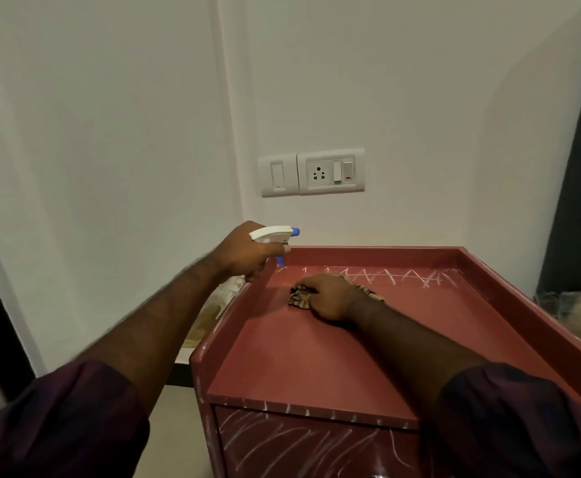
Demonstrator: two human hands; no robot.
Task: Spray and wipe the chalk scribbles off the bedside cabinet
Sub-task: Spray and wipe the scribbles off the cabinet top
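step: wiping the top, I'd say, with the spray kept ready.
left hand [244, 251]: grips the sprayer [271, 233] at the neck, above the cabinet [299, 357]'s left rear corner. Nozzle points right, across the top.
right hand [330, 298]: palm down, fingers curled over the cloth [297, 296], pressing it on the top just in front of the chalk.
zigzag [385, 276]: runs along the rear of the top, mostly right of the cloth, unwiped.
drawer front [299, 443]: heavily scribbled; ticks also on the front lip [306, 412].
progress: early; near part of top looks clean.
next: sweep the cloth right along the back wall, pressing into the corner. Then spray the front.
risk: socket [330, 172] behind; keep mist low.
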